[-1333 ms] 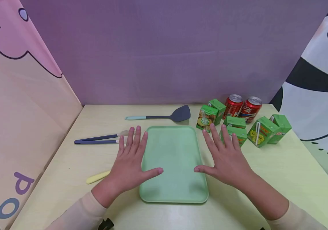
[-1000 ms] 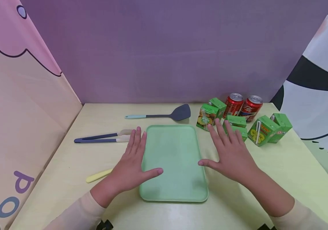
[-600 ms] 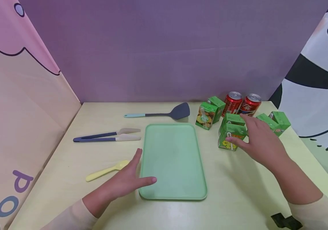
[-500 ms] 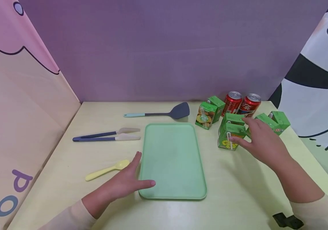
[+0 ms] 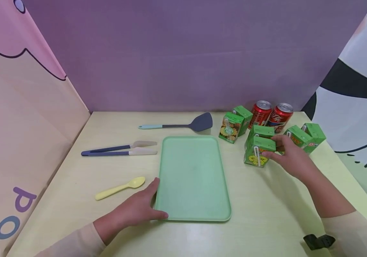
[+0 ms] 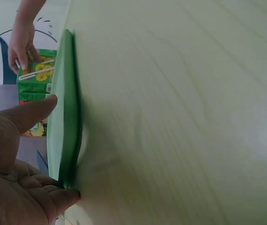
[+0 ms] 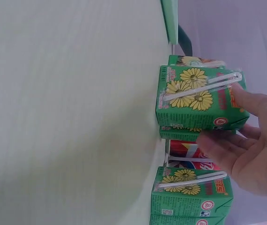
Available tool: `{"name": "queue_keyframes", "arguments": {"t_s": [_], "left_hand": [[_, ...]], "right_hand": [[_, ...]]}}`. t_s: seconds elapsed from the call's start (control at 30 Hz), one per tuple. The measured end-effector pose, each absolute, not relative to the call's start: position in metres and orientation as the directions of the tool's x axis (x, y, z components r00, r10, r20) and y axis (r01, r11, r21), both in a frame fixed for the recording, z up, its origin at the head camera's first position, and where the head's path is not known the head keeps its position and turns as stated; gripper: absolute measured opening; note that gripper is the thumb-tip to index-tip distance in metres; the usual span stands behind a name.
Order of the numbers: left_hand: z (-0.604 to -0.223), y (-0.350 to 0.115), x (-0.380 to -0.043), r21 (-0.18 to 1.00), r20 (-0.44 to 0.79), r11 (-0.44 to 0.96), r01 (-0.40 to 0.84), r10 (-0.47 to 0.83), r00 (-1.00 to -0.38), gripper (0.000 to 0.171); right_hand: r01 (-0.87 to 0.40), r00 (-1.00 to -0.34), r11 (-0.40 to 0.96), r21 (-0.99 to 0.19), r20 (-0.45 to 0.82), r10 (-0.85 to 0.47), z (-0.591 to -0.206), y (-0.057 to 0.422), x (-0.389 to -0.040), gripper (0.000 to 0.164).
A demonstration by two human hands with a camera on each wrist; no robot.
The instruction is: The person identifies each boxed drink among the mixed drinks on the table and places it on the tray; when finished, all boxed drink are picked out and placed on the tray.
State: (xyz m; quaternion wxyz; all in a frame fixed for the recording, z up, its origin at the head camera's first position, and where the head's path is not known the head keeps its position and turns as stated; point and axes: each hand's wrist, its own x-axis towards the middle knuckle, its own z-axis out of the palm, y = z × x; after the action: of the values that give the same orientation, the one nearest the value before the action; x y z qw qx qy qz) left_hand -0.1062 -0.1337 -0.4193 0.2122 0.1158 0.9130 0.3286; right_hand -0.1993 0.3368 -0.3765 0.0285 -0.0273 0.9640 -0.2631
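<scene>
Right hand [image 5: 294, 159] pinches front green carton [image 5: 256, 152], right of tray [image 5: 193, 175]; 2 red cans [image 5: 260, 115] farther back. Left hand [image 5: 138, 207], thumb and fingers spread wide, at tray's near-left corner.

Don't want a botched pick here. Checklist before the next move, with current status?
1. Right hand at the front yellow-flower drink carton of the middle pair: ok, at its right side.
2. Secure grip on it: cannot tell.
3. Clearance from the rear carton: not ok, right behind; contact unclear.
4. Left hand at the green tray: ok, near left corner.
5. Firm hold there: cannot tell.
6. Yellow spoon, tongs, turner off the tray: ok.
</scene>
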Motion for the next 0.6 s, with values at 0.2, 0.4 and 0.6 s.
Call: {"name": "queue_keyframes", "arguments": {"t_s": [0.2,0.4,0.6], "left_hand": [[-0.422,-0.135,-0.108,0.592,-0.266,0.790,0.159,0.377,-0.887,0.111],[-0.422,-0.136,-0.109,0.591,-0.257,0.785,0.186,0.401,-0.879,0.115],[-0.422,-0.135,-0.109,0.576,-0.246,0.794,0.195,0.396,-0.885,0.115]], "right_hand": [[-0.036,-0.999,0.844,-0.534,-0.004,-0.045,-0.375,0.335,-0.202,0.082],[-0.054,-0.999,0.834,-0.550,0.032,-0.043,-0.368,0.321,-0.203,0.077],[-0.070,-0.997,0.805,-0.589,0.033,-0.062,-0.357,0.296,-0.210,0.077]]}}
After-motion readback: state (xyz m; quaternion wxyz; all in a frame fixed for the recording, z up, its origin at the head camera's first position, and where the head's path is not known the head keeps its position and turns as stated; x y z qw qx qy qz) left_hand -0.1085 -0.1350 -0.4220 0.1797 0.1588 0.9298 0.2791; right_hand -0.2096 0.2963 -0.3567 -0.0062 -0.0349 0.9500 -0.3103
